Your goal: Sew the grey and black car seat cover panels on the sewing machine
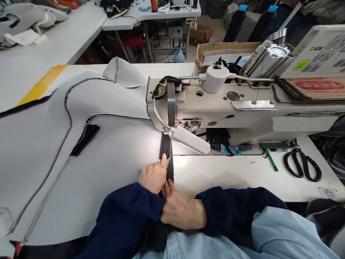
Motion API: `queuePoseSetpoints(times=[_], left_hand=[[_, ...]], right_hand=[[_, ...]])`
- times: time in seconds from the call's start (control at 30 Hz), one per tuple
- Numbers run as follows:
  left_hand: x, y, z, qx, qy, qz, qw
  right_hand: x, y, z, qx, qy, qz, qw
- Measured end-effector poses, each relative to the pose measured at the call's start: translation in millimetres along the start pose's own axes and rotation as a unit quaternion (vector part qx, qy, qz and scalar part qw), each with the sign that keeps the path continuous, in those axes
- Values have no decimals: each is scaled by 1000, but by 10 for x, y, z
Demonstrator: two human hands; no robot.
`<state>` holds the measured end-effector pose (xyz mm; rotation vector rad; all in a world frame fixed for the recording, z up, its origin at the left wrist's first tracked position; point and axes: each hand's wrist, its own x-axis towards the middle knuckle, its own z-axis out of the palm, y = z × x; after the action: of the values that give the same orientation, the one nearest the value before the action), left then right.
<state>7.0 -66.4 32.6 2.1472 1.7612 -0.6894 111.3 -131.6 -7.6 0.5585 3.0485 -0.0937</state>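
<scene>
A large grey fabric panel (121, 162) with dark seams spreads over the table to the left. Along its right edge runs a narrow black strip (165, 144), its far end beneath the sewing machine head (178, 104). With the index finger stretched, my left hand (153, 177) presses on this strip; its other fingers curl against the panel. My right hand (183, 210) is closer to my body, its fingers closed at the black edge, its thumb out of sight. The needle area is mostly hidden by the machine lamp (190, 139). A second black strip (85, 140) lies farther left on the panel.
Black-handled scissors (302, 163), a green pen (272, 160) and blue-handled snips (231, 150) lie right of the panel. A cardboard box (201, 57) stands behind the machine. Yellow tape (41, 84) crosses the table at the left. Another worktable (161, 15) stands farther back.
</scene>
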Motion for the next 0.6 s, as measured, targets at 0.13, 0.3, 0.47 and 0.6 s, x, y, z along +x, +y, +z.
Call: queuePoseSetpoints(times=[0.13, 0.3, 0.47, 0.6], left_hand=[[89, 23, -7, -1, 6, 8, 1000], [228, 25, -3, -7, 26, 9, 1000], [328, -3, -75, -9, 43, 16, 999], [457, -29, -183, -5, 30, 19, 999]], right_hand=[[30, 93, -5, 52, -13, 3, 999], [99, 204, 44, 75, 16, 28, 997], [161, 323, 40, 78, 18, 54, 995], [222, 471, 39, 104, 1, 80, 991]])
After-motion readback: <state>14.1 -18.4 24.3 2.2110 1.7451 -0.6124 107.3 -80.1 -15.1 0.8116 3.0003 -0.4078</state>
